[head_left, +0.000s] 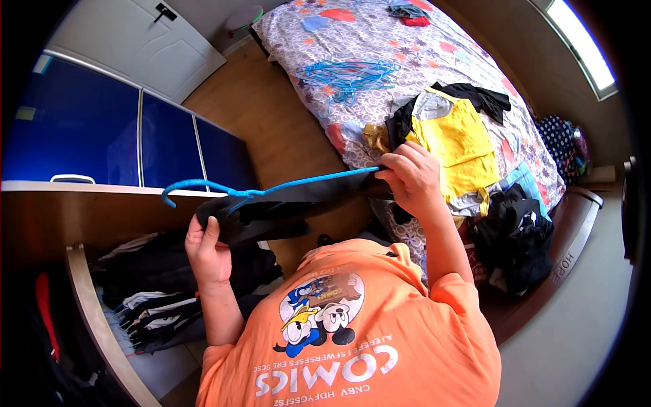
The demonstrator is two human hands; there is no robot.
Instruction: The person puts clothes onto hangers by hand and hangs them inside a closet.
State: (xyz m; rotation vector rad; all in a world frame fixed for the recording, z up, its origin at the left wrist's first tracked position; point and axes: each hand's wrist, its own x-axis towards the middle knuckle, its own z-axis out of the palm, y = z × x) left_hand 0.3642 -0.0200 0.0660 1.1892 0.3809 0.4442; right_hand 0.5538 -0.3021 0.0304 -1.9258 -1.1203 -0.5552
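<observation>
A blue clothes hanger (312, 178) stretches across in front of my chest, its hook pointing left. A black garment (264, 214) hangs along it and dips below the bar; its kind is hard to make out. My left hand (209, 252) is closed, pinching the garment's edge between thumb and fingers, just below the hook. At the other end, my right hand (415, 178) is closed round the hanger's tip and the cloth there. Its fingers partly hide that end.
On the patterned bed (291, 34) lie several blue hangers (349, 74), a yellow top (458, 139) and black clothes (513, 234). Dark clothes (163, 292) hang in an open wardrobe at lower left. Blue cabinet panels (74, 122) and a white door (135, 44) stand farther back.
</observation>
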